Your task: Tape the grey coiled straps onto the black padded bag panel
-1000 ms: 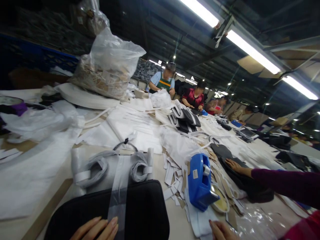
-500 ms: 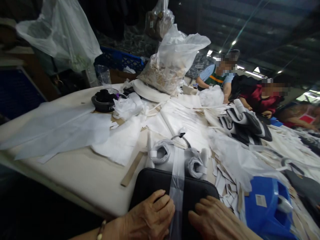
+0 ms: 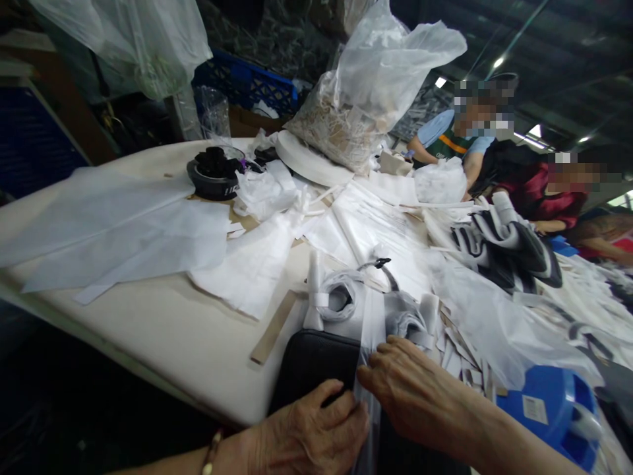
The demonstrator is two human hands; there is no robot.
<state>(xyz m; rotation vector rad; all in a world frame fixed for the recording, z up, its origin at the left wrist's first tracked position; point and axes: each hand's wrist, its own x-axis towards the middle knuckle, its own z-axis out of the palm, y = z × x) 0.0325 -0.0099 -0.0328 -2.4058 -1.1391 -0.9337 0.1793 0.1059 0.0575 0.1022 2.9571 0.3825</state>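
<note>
Left hand [image 3: 314, 429] rests, fingers bent, on a black case [image 3: 316, 363]. Right hand [image 3: 408, 382], beside it, curls against clear tape [image 3: 372, 323]; whether either pinches, I cannot tell.

Bench [image 3: 163, 330], left: pale sheets [image 3: 119, 218], lying flat; beyond their right part, a dark bowl [image 3: 213, 190] filled with black pieces [image 3: 215, 160]. Far centre: a bag [image 3: 353, 119] of scraps, resting on a white coil [image 3: 311, 163]; farther left, a blue crate [image 3: 252, 86]. Far right: a person in a green apron [image 3: 450, 140] behind crumpled plastic [image 3: 440, 179]; beside, a person in dark red [image 3: 529, 191]. Right: black-and-white strips [image 3: 519, 247], folded and heaped.
</note>
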